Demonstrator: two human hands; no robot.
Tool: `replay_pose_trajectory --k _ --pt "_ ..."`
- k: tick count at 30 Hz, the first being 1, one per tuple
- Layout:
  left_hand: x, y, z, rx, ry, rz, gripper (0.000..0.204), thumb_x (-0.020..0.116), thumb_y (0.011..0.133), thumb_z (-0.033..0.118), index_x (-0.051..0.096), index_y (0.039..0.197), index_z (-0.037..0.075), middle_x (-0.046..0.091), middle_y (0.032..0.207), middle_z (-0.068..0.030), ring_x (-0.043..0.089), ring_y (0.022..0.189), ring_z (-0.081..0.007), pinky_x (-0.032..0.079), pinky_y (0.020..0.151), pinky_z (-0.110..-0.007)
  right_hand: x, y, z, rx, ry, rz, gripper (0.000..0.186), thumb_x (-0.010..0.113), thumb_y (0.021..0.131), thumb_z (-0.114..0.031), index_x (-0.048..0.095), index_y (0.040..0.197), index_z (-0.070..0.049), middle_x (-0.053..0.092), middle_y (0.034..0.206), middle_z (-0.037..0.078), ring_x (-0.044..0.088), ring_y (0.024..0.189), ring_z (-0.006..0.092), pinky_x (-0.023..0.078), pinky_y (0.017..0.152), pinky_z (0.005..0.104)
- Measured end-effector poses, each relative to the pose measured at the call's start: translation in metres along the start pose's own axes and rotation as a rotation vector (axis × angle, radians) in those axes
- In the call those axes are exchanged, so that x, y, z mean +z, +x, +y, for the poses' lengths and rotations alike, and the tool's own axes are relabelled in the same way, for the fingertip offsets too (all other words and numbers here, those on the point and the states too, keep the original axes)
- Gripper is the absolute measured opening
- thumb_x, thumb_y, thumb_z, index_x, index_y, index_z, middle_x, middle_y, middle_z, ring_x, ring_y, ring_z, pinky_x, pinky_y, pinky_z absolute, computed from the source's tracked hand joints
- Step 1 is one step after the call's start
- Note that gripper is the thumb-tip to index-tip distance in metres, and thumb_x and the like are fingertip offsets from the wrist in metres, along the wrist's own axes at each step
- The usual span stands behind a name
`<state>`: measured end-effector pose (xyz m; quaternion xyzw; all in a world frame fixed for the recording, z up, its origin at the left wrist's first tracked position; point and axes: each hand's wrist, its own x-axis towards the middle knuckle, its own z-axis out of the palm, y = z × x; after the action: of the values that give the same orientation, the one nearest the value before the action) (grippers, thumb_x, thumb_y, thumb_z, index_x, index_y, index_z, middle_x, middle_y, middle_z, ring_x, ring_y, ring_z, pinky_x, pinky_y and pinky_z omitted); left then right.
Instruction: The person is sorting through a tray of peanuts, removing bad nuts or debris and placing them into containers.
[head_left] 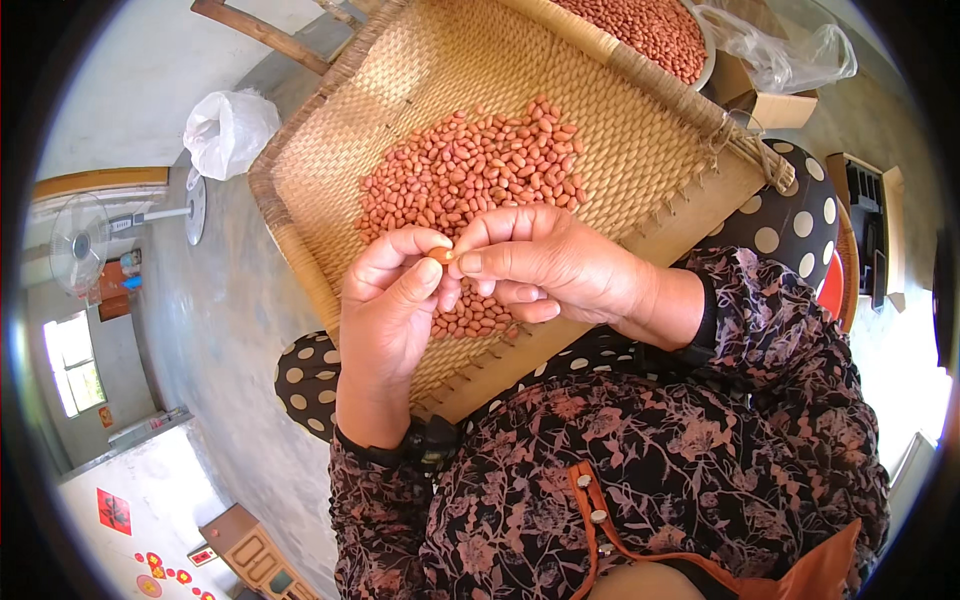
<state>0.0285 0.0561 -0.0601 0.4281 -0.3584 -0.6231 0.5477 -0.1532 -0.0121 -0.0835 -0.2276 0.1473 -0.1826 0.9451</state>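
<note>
Between the fingertips of both hands is one small reddish-brown peanut (440, 256) with a pale spot at its end. My left hand (392, 285) pinches it between thumb and index finger. From the other side, my right hand (540, 258) closes thumb and fingertips at the peanut's pale end. Beneath them a pile of shelled, red-skinned peanuts (470, 170) lies on a shallow woven tray (640, 150). The tray rests across my lap, tilted in view, and my hands cover part of the pile.
A round basin of peanuts (650, 35) stands beyond the tray's far right edge, near a cardboard box (780, 105) and a clear plastic bag (780, 60). To the left are a white plastic bag (230, 132) and a standing fan (80, 240) on the concrete floor.
</note>
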Motion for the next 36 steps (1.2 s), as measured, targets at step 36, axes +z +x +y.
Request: replay_pose_trajectory --k 36 --pt "0.030 0.041 0.000 -0.426 0.130 0.180 0.023 0.055 0.094 0.012 0.059 0.112 -0.001 0.059 0.091 -0.0068 0.056 0.079 -0.0154 0.045 0.067 -0.026 -0.317 -0.276 -0.117 -0.776 0.084 1.158 0.018 0.051 0.095 -0.018 0.055 0.100 -0.001 0.040 0.065 -0.004 0.028 0.045 0.0037 0.019 0.039 0.0187"
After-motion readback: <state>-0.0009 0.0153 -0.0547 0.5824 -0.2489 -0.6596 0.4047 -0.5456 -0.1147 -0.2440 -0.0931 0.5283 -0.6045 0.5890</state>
